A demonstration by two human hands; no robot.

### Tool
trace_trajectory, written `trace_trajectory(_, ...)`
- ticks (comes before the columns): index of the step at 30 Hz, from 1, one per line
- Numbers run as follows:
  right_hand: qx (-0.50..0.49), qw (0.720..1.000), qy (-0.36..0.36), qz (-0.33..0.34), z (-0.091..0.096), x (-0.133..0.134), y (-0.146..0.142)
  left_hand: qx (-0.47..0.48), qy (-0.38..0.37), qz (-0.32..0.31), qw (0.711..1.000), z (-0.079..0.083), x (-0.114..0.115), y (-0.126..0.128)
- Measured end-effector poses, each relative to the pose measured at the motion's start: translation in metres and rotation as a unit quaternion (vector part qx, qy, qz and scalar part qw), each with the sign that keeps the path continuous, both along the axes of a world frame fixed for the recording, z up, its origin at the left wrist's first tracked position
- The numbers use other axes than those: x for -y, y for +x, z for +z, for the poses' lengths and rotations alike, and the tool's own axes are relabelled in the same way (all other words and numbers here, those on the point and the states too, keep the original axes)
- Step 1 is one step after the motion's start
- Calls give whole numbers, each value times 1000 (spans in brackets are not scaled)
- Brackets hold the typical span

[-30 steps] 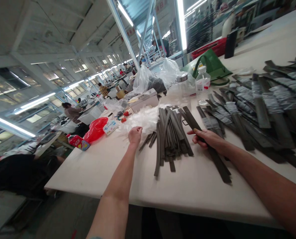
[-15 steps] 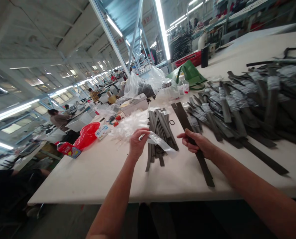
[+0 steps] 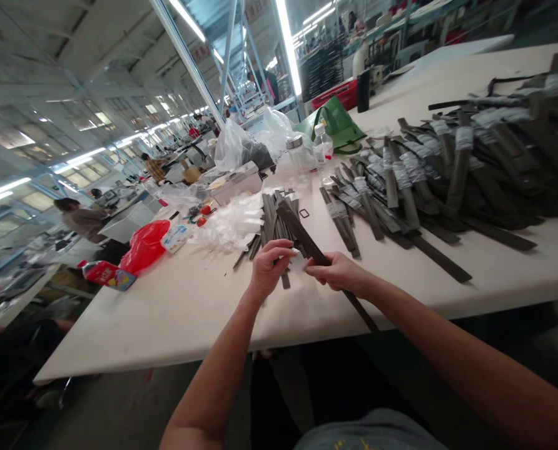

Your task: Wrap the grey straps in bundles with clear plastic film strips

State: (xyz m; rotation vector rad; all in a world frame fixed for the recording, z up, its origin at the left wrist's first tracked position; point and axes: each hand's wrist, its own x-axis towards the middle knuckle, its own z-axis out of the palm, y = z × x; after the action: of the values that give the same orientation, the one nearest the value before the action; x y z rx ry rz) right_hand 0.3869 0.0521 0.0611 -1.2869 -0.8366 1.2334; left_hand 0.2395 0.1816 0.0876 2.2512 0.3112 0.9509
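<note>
Left of a long pale-blue metal post (image 3: 187, 62) stretch a grey ceiling (image 3: 96, 44) and bright-paned windows (image 3: 103, 117); right of it glows a straight white tube light (image 3: 289, 47).

Behind the green bag (image 3: 346, 130) there is a red basket (image 3: 331, 99). In front of this bag stands a clear bottle (image 3: 323, 149); to the bag's left, a lidded jar (image 3: 298, 157).

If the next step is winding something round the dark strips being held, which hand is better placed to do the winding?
Probably the left hand: it is close beside the dark strips, with a blurred white piece at its pinch. The right hand is occupied gripping those strips.
</note>
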Motion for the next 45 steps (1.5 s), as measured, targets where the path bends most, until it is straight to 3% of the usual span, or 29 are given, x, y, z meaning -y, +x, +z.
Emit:
trace_trajectory(3,-1,1000,9,-6,-1,3,-6,24,-41,89,995,-5,9,-6)
trace_trajectory(5,-4,1000,9,-26,0,6,-7,37,-121,169,977,-10,18,-14)
trace_trajectory(7,-3,999,4,-42,2,8,-8,10,-205,195,959,-15,32,-25)
trace_trajectory(12,27,999,11,-39,3,12,-10,-161,-310,74,934,-29,79,-39)
trace_trajectory(16,82,996,28,-33,-3,14,-13,-180,-324,58,927,-35,98,-36)
trace_trajectory(20,141,988,52,-37,-4,18,-13,-168,-361,61,915,-39,100,-33)
trace_trajectory(23,179,981,69,-39,1,27,-10,-109,-436,89,889,-38,96,-31)
trace_trajectory(28,133,990,33,-42,-1,58,-9,81,-611,128,777,-31,84,-27)
trace_trajectory(31,108,992,-16,-57,-13,83,-12,133,-652,123,736,-26,79,-26)
trace_trajectory(36,128,987,-35,-87,-30,125,-22,151,-689,97,702,-24,76,-23)
trace_trajectory(41,302,949,-42,-83,-41,153,-31,161,-711,75,681,-26,76,-20)
trace_trajectory(45,389,919,-12,-68,-49,159,-40,170,-704,95,683,-25,78,-16)
